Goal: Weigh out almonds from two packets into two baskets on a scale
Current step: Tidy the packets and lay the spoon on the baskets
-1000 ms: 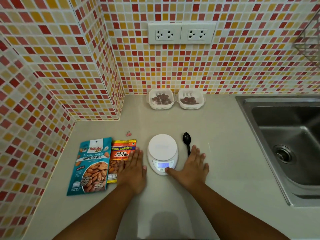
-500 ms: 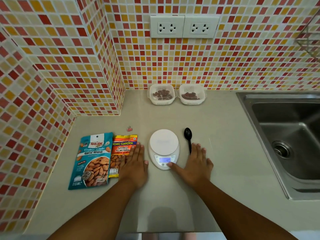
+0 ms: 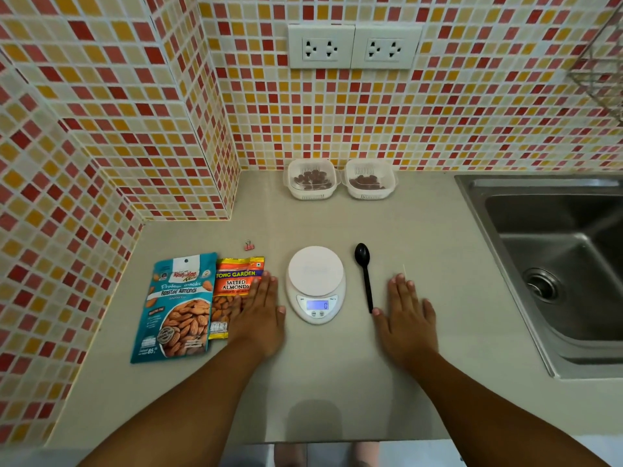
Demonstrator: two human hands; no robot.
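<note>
The scale sits on the table, centred between both hands, display lit and facing the person. Its white round platform is bare.

The left hand lies flat, palm down, fingers straight and together, just left of the scale and not touching it. Its outer edge overlaps the right part of the orange packet, which lies flat and is labelled salted almonds. The blue packet, labelled roasted almonds, lies flat directly left of the orange one, their edges touching or overlapping.

The right hand lies flat, palm down, fingers straight and slightly spread, to the right of the scale and apart from it. It holds nothing. The black spoon lies between the scale and this hand, bowl pointing away from the person; the thumb tip is at the handle end, contact not certain.

The two baskets stand side by side against the tiled wall, well beyond the scale and both hands. Each holds dark almonds.

A small pink clip lies just beyond the orange packet. A thin pale stick lies beyond the right fingertips. A steel sink is at the right. Two sockets are set in the wall above the baskets.
</note>
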